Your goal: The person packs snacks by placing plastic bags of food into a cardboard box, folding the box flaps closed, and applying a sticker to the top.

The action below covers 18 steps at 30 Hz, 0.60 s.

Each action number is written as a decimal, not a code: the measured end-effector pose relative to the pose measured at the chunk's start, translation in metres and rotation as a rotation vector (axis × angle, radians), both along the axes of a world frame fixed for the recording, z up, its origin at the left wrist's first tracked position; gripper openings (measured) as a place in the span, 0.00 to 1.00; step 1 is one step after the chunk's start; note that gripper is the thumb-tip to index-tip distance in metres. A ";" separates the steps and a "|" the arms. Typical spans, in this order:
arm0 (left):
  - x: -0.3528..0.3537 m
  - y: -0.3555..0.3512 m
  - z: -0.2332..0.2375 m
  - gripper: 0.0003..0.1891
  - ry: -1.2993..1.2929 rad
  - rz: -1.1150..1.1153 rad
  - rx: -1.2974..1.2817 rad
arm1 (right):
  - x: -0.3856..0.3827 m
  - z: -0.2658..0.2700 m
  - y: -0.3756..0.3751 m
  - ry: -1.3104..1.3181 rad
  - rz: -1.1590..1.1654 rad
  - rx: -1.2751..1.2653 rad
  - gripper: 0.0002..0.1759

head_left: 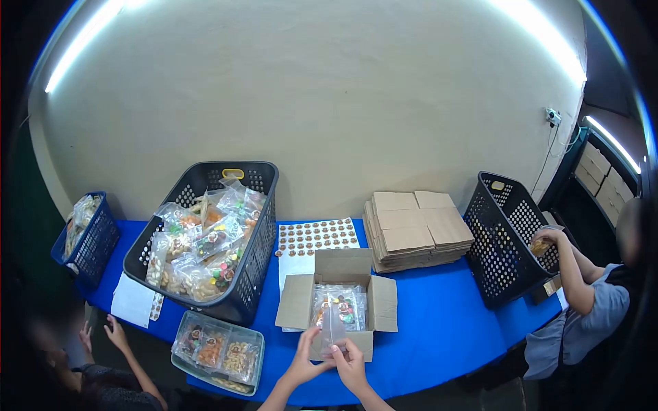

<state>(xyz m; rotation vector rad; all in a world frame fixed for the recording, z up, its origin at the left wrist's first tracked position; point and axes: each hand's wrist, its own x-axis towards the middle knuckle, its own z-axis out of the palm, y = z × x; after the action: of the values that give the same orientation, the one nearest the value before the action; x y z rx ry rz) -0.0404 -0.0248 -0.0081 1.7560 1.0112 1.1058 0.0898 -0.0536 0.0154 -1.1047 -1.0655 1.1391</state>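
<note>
A clear plastic bag [333,327] is held up over the front of an open cardboard box [295,301]. My right hand [351,363] pinches the bag's lower end. My left hand [305,363] is curled at its left side, thumb reaching toward the right fingertips. Inside the box lie clear packets of colourful snacks [349,305], partly hidden behind the bag. The box's flaps are spread outward. To the left of my hands stands a translucent tub [179,357] holding several snack packets [209,349].
A large black basket [257,274] holds many snack packets. Behind the box lies a sticker sheet [319,236]; flattened cartons [418,233] are stacked right of it. A blue basket [89,253] stands left, another black basket [490,246] right. People work at both sides.
</note>
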 end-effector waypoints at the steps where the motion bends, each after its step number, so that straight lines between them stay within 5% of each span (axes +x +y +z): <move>1: 0.004 -0.004 -0.001 0.36 0.078 0.034 0.072 | -0.004 0.006 0.000 0.096 0.023 0.000 0.07; 4: -0.002 -0.003 -0.007 0.30 0.142 0.041 -0.030 | -0.012 0.009 -0.001 0.246 0.113 -0.006 0.09; 5: -0.008 0.003 -0.033 0.21 0.123 0.108 0.074 | -0.013 0.008 0.001 0.270 0.147 -0.006 0.11; 8: -0.020 0.009 -0.015 0.15 0.085 0.152 -0.140 | -0.016 -0.007 0.013 -0.072 0.000 0.249 0.16; 11: -0.035 0.016 -0.046 0.11 -0.351 0.192 -0.521 | -0.012 -0.016 0.015 -0.657 -0.229 0.214 0.20; 14: -0.035 0.017 -0.041 0.17 -0.475 0.134 -0.762 | 0.005 -0.042 0.007 -0.551 0.126 -0.357 0.19; 17: -0.029 0.016 -0.053 0.20 -0.186 0.061 -0.893 | 0.016 -0.063 0.005 0.056 0.404 -0.543 0.18; 18: -0.023 0.017 -0.052 0.20 -0.208 0.050 -0.897 | 0.020 -0.065 0.005 0.064 0.369 -0.521 0.18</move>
<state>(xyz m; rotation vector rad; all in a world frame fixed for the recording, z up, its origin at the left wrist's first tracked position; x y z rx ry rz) -0.0638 -0.0082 -0.0603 0.8801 1.1714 0.6668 0.1103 -0.0481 -0.0498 -1.2875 -0.9699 1.8054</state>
